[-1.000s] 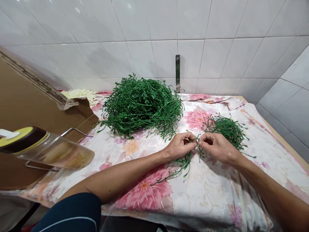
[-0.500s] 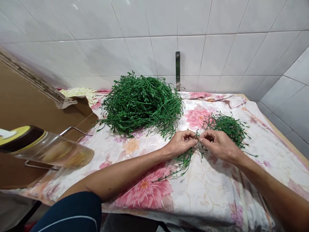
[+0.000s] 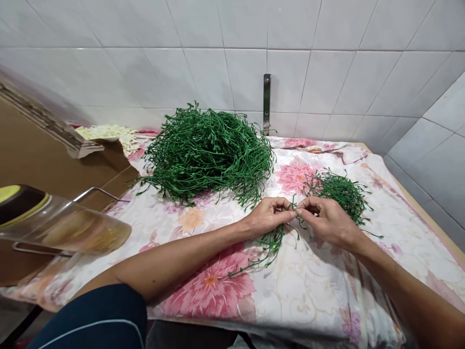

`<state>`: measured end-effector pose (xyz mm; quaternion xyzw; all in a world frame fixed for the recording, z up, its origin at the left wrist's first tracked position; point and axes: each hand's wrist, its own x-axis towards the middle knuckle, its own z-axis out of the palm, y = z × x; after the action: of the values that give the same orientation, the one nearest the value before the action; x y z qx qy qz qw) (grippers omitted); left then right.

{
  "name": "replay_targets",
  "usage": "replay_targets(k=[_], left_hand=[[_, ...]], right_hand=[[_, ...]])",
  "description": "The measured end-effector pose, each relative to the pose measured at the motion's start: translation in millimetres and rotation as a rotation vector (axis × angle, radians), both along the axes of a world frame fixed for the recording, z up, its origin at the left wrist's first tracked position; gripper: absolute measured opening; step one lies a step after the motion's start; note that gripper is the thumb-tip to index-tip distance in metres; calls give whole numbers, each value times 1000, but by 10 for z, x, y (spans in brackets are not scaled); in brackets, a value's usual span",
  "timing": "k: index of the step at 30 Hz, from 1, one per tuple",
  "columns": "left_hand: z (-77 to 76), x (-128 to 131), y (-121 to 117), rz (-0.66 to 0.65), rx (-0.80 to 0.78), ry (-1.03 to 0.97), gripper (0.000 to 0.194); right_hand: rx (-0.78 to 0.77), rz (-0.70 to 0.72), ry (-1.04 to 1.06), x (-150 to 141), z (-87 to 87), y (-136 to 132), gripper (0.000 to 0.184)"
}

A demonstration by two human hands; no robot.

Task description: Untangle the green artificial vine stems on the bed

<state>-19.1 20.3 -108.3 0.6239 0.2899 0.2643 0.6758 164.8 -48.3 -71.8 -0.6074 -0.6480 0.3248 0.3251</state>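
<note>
My left hand (image 3: 271, 216) is closed in a pinch on a thin green plant stem (image 3: 295, 206), which looks artificial. My right hand (image 3: 325, 218) pinches the same stem, its fingertips meeting those of the left. Several more green stems (image 3: 271, 247) hang below the left hand and spread over the cloth. Behind the right hand lies a small heap of green stems (image 3: 341, 194). A much larger tangled pile of green stems (image 3: 210, 155) stands farther back, left of centre. My fingers partly hide the pinched piece.
A flowered cloth (image 3: 308, 291) covers the table. On the left are a brown cardboard box (image 3: 47, 155) and a clear bottle (image 3: 85, 225) with a dark and yellow lid, in a wire holder. Pale small pieces (image 3: 112, 135) lie behind the box. White tiled wall (image 3: 243, 29) rises behind.
The view has shifted slightly, so the box and bottle appear farther left. Both hands stay together, pinching at the same place, with only slight finger movement.
</note>
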Motion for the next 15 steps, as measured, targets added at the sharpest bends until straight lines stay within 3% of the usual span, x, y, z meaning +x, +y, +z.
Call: replay_targets(k=[5, 9, 15], left_hand=[[9, -17, 49, -13, -45, 0, 44], [51, -30, 102, -83, -90, 64, 35], [53, 36, 125, -54, -115, 106, 12]], right_hand=[[83, 31, -33, 17, -25, 4, 21], [80, 60, -145, 19, -21, -20, 18], [387, 105, -492, -66, -106, -66, 13]])
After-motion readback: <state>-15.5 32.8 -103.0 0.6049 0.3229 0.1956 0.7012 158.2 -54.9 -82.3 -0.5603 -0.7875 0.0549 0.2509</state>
